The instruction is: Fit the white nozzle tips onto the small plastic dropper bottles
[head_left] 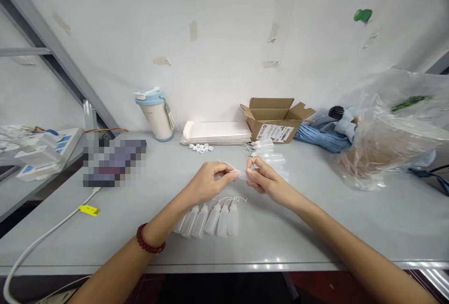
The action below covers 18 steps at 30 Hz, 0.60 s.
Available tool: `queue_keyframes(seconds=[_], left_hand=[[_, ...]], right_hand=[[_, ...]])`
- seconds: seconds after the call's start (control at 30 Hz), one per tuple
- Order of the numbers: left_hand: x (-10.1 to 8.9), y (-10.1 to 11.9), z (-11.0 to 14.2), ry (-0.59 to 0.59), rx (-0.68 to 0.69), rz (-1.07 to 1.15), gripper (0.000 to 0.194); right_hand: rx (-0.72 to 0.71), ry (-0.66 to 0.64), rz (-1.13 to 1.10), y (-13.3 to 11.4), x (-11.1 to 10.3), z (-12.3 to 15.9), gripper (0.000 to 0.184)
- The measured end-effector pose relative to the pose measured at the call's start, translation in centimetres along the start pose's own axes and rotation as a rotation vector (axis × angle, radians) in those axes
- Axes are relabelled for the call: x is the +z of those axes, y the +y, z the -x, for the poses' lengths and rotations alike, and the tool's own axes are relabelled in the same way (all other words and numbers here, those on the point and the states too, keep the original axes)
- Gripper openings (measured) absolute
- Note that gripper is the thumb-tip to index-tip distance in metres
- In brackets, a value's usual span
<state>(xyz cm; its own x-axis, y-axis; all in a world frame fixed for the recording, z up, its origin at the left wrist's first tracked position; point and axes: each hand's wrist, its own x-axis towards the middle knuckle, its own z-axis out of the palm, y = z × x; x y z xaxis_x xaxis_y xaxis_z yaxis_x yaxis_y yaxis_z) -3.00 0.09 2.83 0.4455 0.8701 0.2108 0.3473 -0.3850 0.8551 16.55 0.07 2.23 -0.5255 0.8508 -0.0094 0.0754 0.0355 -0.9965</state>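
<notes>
Both my hands meet above the middle of the table, holding a small translucent plastic bottle (242,174) between them. Fingers cover most of it. My left hand (212,180) is closed in a pinch at its left end, and my right hand (264,180) pinches the right end with thumb and fingertips. Below them, several similar squeeze bottles (212,220) with thin white bent tubes lie side by side in a row. Behind my right hand lie more translucent bottles (275,158). Beyond my left hand sits a small heap of white caps (200,148).
Along the wall stand a cream tumbler (156,117) with a blue lid, a stack of white envelopes (217,132) and an open cardboard box (273,121). A blue umbrella (324,135) and a clear plastic bag (389,140) lie right. A blurred-out phone (115,163) with a white cable (52,229) lies left.
</notes>
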Motion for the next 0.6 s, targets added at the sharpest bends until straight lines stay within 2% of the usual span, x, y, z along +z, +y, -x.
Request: queue_keyframes(seconds=[0.23, 0.43, 0.6], left_hand=[[0.1, -0.4, 0.0, 0.049, 0.145, -0.114, 0.018], [-0.1, -0.4, -0.2, 0.073, 0.043, -0.046, 0.021], [-2.0, -1.6, -0.9, 0.146, -0.067, -0.147, 0.022]], right_hand=[[0.064, -0.024, -0.117, -0.1, -0.2, -0.2, 0.031], [-0.002, 0.041, -0.072, 0.2, -0.3, -0.4, 0.029], [-0.113, 0.203, 0.059, 0.2, -1.6, -0.7, 0.026]])
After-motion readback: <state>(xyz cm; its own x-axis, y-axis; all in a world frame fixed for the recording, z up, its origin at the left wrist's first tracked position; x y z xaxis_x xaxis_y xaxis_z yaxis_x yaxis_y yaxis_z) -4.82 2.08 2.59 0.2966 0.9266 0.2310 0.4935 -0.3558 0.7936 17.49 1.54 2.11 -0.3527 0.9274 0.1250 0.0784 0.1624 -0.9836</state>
